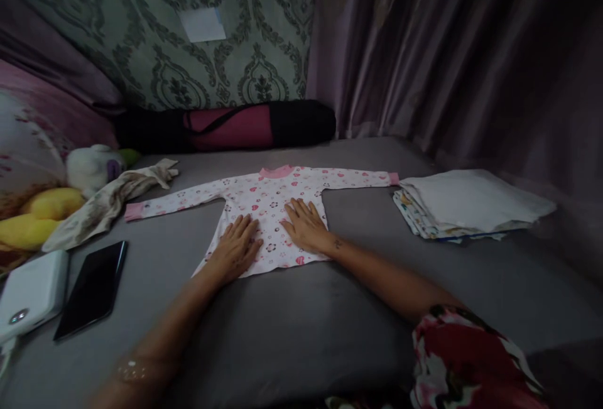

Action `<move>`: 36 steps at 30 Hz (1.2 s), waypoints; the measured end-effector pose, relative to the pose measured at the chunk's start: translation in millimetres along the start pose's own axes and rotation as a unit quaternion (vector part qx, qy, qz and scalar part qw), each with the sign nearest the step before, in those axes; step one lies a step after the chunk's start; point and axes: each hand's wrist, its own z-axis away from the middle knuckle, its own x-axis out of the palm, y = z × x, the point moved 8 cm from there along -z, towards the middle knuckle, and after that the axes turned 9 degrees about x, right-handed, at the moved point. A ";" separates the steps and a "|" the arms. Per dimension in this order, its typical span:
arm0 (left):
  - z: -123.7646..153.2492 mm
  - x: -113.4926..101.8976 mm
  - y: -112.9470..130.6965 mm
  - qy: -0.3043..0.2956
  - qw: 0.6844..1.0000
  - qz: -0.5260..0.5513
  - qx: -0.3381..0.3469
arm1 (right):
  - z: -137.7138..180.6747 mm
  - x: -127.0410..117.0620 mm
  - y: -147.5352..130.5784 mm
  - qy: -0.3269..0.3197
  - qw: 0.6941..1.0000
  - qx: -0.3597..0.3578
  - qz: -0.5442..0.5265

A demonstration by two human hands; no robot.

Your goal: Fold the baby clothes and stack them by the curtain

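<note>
A small white long-sleeved shirt (264, 208) with pink hearts and flowers lies spread flat, its pink collar at the far side and both sleeves stretched out sideways. My left hand (237, 247) rests palm down on the lower left of the shirt, fingers extended. On the right half of its body lies my right hand (305, 225), also flat with the fingers spread. Neither hand grips the cloth. Parts of the lower hem are hidden under my left hand and wrist.
A folded cloth stack (471, 205) sits to the right, by the right cuff. At left are a black phone (94, 289), a white power bank (35, 296), a crumpled cloth (108, 205) and plush toys (56, 203). A long black-and-pink bag (230, 127) lies along the wall.
</note>
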 end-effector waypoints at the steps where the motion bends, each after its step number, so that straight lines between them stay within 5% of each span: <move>1: 1.0 5.3 -3.2 -0.017 1.000 -0.007 -0.009 | 5.0 0.6 3.4 0.000 1.000 -0.005 0.002; 10: 34.0 0.9 -24.6 -0.075 0.994 -0.037 -0.064 | 59.3 -10.2 35.8 -0.045 0.998 -0.037 0.016; 15: 20.2 -25.4 -16.7 -0.067 0.995 -0.055 -0.047 | 70.4 -29.4 33.1 -0.022 0.996 -0.071 0.054; 19: -25.6 -36.6 -7.2 -0.043 0.998 -0.032 -0.013 | 31.1 -39.6 19.9 -0.023 0.994 -0.076 0.069; 24: -97.4 -1.8 5.0 -0.024 0.996 0.014 0.084 | -44.6 -17.6 21.8 -0.023 0.999 -0.010 0.029; 28: -134.8 23.2 -15.9 -0.028 0.999 0.001 0.046 | -84.7 5.5 31.3 -0.043 0.999 0.028 0.015; 36: -165.4 20.4 -59.4 -0.040 0.998 -0.023 -0.051 | -133.6 6.2 40.5 -0.009 0.998 0.056 0.034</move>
